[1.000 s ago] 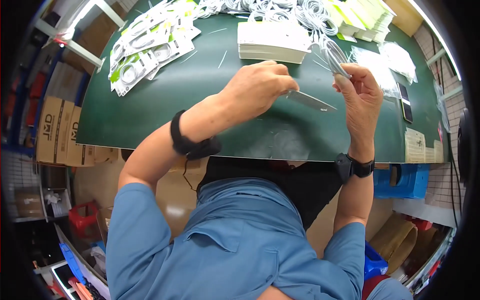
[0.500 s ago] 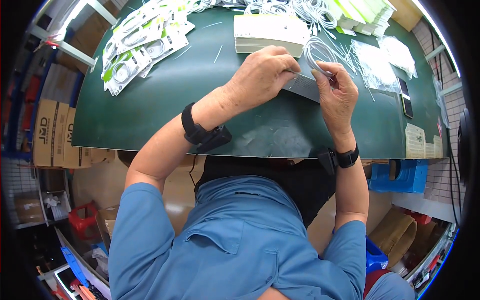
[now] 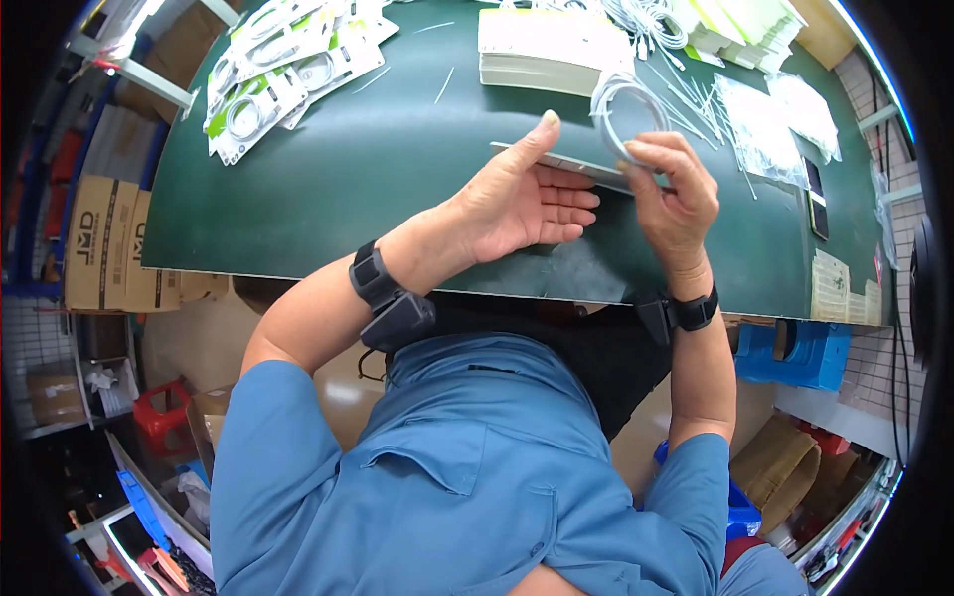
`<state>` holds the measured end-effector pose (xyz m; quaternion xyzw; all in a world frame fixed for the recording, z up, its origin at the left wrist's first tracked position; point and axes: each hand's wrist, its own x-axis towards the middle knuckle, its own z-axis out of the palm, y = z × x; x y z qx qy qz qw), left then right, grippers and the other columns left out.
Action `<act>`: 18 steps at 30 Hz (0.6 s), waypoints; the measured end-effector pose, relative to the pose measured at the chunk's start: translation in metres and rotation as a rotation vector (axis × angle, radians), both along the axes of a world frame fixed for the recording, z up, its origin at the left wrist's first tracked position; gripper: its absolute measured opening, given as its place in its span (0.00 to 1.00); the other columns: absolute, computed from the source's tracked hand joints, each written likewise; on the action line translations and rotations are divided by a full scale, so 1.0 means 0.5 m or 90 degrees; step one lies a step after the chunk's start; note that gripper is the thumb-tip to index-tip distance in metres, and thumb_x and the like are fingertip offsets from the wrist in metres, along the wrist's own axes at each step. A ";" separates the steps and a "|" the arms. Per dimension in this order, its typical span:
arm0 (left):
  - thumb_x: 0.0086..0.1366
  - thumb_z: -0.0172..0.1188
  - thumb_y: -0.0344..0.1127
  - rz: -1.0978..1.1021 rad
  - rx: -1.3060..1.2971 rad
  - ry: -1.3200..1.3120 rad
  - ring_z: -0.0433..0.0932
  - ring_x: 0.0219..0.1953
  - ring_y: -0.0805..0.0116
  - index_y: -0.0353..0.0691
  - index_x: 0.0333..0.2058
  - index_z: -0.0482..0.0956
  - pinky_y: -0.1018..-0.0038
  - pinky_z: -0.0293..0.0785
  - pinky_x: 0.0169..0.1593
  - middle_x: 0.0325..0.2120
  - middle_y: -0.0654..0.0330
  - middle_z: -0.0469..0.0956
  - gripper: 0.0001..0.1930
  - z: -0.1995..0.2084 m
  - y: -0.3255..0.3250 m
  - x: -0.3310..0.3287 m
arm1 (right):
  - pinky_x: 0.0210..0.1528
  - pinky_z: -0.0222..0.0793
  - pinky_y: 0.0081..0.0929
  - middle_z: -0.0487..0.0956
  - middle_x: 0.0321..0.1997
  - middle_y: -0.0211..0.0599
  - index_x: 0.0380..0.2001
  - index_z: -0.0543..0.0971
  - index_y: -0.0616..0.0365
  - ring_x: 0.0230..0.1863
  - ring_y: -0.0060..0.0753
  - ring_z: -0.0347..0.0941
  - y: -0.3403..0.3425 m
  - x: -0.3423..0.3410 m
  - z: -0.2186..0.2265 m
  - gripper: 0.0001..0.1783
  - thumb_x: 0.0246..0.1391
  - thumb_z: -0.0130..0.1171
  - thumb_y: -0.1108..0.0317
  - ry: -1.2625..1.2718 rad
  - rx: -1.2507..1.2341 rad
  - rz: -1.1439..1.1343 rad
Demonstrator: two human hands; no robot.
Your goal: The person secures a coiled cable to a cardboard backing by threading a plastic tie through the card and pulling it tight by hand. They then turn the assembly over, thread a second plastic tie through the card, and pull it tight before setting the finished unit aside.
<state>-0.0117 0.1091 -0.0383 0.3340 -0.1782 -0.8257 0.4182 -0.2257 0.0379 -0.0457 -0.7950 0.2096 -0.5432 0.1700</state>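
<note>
Between the thumb and fingers of my right hand (image 3: 681,199) is a coiled white cable (image 3: 599,107), upright above the table. A thin grey card (image 3: 584,166) tilts beneath the coil, its right end at the same fingertips. My left hand (image 3: 512,204) is open, palm turned up, fingers stretched out below the card and thumb raised by its upper edge. Whether the left hand touches the card I cannot tell. Just beyond both hands stands a stack of white cards (image 3: 542,72) with a green-tinted top.
On the green table (image 3: 318,209), carded cables (image 3: 263,109) pile up at the far left. Loose cables (image 3: 646,30) and more cards (image 3: 745,35) lie at the back. White ties (image 3: 696,119), clear plastic bags (image 3: 755,129) and a phone (image 3: 817,204) are on the right.
My left hand has let go of the card and turned palm up with its fingers stretched out. The card has tilted to show its edge, while my right hand keeps the coil.
</note>
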 end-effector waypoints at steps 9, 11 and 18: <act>0.70 0.56 0.30 0.057 -0.081 -0.020 0.81 0.40 0.64 0.29 0.53 0.74 0.71 0.81 0.40 0.41 0.52 0.80 0.15 -0.029 0.028 0.003 | 0.35 0.75 0.25 0.84 0.36 0.41 0.38 0.84 0.60 0.34 0.32 0.80 0.036 -0.009 0.015 0.14 0.47 0.71 0.85 -0.003 0.084 0.054; 0.69 0.57 0.28 0.103 -0.170 -0.138 0.81 0.40 0.65 0.29 0.54 0.74 0.72 0.81 0.40 0.42 0.52 0.81 0.16 -0.001 0.030 -0.001 | 0.35 0.75 0.24 0.84 0.36 0.42 0.38 0.85 0.60 0.34 0.33 0.80 0.037 -0.014 0.033 0.14 0.47 0.71 0.85 0.000 0.163 0.050; 0.68 0.57 0.26 0.088 -0.292 -0.198 0.83 0.43 0.63 0.32 0.57 0.73 0.71 0.82 0.40 0.47 0.52 0.81 0.18 0.008 -0.031 -0.007 | 0.40 0.74 0.27 0.84 0.36 0.33 0.38 0.87 0.57 0.37 0.32 0.78 -0.009 -0.011 0.077 0.14 0.45 0.73 0.81 0.090 0.046 0.061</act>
